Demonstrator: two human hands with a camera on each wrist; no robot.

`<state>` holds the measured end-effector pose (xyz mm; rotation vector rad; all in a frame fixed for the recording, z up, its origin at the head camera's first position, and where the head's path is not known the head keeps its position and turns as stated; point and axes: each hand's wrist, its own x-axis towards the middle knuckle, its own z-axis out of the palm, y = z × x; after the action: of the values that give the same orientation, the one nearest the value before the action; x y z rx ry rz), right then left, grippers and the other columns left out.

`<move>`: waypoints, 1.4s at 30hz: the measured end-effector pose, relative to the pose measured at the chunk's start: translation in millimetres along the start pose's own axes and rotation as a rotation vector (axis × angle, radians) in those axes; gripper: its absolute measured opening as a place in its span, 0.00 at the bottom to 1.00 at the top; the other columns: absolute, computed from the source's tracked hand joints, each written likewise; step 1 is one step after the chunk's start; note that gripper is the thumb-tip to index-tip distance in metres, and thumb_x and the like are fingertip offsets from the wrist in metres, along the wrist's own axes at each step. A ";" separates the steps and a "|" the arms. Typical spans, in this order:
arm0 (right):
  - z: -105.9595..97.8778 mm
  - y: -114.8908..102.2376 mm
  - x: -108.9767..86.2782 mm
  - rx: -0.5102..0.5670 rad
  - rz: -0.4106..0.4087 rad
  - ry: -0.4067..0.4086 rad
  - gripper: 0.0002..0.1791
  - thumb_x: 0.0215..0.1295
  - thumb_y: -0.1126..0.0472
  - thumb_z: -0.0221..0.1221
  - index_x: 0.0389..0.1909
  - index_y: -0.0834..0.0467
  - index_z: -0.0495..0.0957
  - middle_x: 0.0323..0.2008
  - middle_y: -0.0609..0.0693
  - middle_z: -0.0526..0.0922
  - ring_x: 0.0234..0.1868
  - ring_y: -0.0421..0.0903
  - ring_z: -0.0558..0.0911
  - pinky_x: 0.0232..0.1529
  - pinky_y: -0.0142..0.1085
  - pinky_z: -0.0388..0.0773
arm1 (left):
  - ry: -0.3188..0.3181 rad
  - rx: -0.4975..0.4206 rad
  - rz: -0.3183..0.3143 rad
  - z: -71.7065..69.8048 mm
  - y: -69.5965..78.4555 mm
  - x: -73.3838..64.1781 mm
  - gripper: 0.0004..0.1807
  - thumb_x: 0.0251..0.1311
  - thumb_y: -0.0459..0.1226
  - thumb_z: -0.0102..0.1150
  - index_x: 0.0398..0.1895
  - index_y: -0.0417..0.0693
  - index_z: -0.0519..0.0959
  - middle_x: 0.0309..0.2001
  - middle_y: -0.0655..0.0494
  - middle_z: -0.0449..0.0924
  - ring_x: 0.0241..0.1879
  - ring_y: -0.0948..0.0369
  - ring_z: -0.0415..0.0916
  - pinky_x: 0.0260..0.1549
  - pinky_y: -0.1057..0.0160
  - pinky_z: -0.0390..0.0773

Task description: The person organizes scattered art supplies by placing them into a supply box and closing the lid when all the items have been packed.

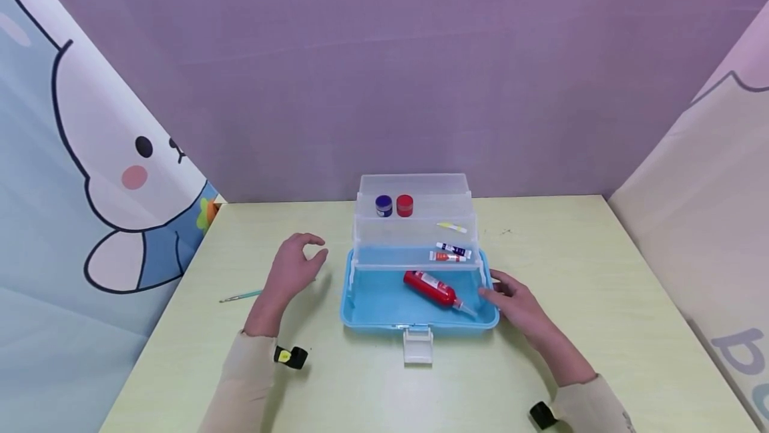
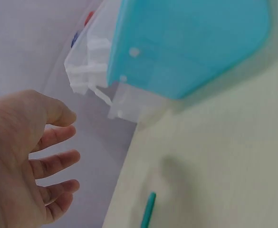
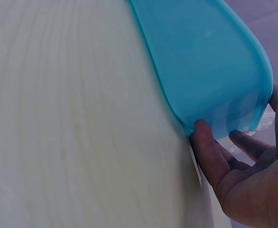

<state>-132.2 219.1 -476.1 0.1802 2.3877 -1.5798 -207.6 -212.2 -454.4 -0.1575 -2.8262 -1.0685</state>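
Note:
A blue plastic storage box (image 1: 372, 299) stands with its clear tiered trays (image 1: 414, 236) raised at the back. My right hand (image 1: 518, 303) grips its right side wall, thumb over the rim and fingertips against the outside, as the box wall (image 3: 210, 61) shows in the right wrist view. Inside the box lies a red bottle (image 1: 431, 289) with a clear pointed nozzle. My left hand (image 1: 296, 265) hovers left of the box, fingers loosely curved and holding nothing. Below it a thin teal stick (image 1: 245, 295) with a metallic tip lies on the table, partly hidden by the forearm.
In the trays sit a dark blue jar (image 1: 384, 205), a red jar (image 1: 405, 205), a yellow-and-white tube (image 1: 452, 227), a dark blue tube (image 1: 453, 250) and an orange-red tube (image 1: 447, 257). A white latch (image 1: 417, 346) hangs down at the box front. A purple cloth (image 1: 408, 86) backs the table.

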 end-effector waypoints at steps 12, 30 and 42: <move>-0.3 -1.5 0.4 -0.017 0.008 0.003 0.37 0.66 0.49 0.60 0.71 0.60 0.60 0.58 0.63 0.70 0.55 0.58 0.71 0.47 0.41 0.75 | -0.078 0.050 0.039 -11.7 -44.0 -15.1 0.15 0.63 0.41 0.59 0.48 0.41 0.81 0.51 0.42 0.76 0.47 0.48 0.75 0.51 0.44 0.71; 2.1 2.2 3.4 -0.020 0.002 0.008 0.38 0.65 0.47 0.61 0.71 0.59 0.61 0.56 0.62 0.71 0.53 0.57 0.71 0.45 0.39 0.76 | -0.119 0.068 -0.089 -50.8 -98.6 -46.3 0.17 0.65 0.41 0.58 0.50 0.38 0.79 0.55 0.37 0.72 0.57 0.40 0.66 0.54 0.38 0.65; 0.3 2.5 2.8 -0.017 0.007 0.015 0.36 0.66 0.49 0.60 0.70 0.59 0.62 0.55 0.61 0.72 0.53 0.56 0.71 0.45 0.38 0.75 | -0.116 0.062 -0.146 -72.3 -118.4 -56.9 0.20 0.67 0.43 0.55 0.54 0.36 0.77 0.58 0.33 0.69 0.60 0.38 0.62 0.55 0.36 0.62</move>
<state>-134.3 219.7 -479.3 0.1977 2.4085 -1.5600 -162.6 -351.7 -485.9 -0.0073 -3.0120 -1.0281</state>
